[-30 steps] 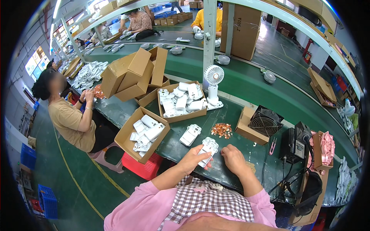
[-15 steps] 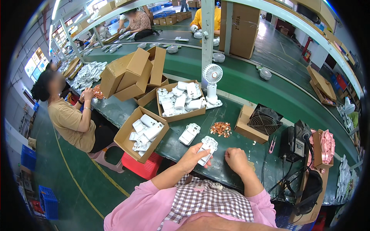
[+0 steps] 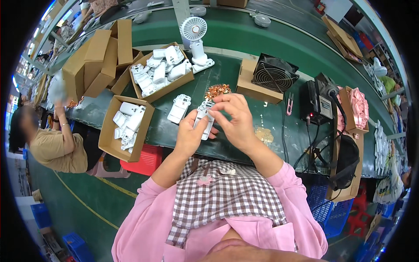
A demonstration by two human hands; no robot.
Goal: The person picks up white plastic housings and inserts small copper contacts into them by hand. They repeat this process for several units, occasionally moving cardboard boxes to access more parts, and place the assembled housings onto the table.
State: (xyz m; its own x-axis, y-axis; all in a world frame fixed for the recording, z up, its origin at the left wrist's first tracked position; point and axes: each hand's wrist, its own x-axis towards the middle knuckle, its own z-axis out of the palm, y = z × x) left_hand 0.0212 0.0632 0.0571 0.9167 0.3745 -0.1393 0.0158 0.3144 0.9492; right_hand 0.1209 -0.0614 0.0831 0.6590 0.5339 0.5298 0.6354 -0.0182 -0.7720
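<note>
My left hand [image 3: 189, 134] grips a white plastic housing [image 3: 203, 115] above the green bench, thumb across its face. My right hand [image 3: 239, 122] is at the housing's upper end, thumb and forefinger pinched against it. Whatever lies between those fingertips is too small to make out. Just beyond the held piece is a pile of small copper-coloured metal pieces [image 3: 217, 90]. A second white housing [image 3: 178, 109] lies flat on the bench to the left.
Two cardboard boxes, one nearer [image 3: 145, 131] and one farther [image 3: 174, 89], hold white housings. A white handheld fan [image 3: 193, 29] stands behind. To the right are a black fan [image 3: 275, 77], tweezers [image 3: 289, 105], a black powered unit [image 3: 315, 102] and pink parts [image 3: 359, 109]. A co-worker [image 3: 65, 144] sits left.
My right hand has moved from beside the housing to its upper end, fingers now pinched there. The left hand still holds the housing. The view has shifted down and to the right.
</note>
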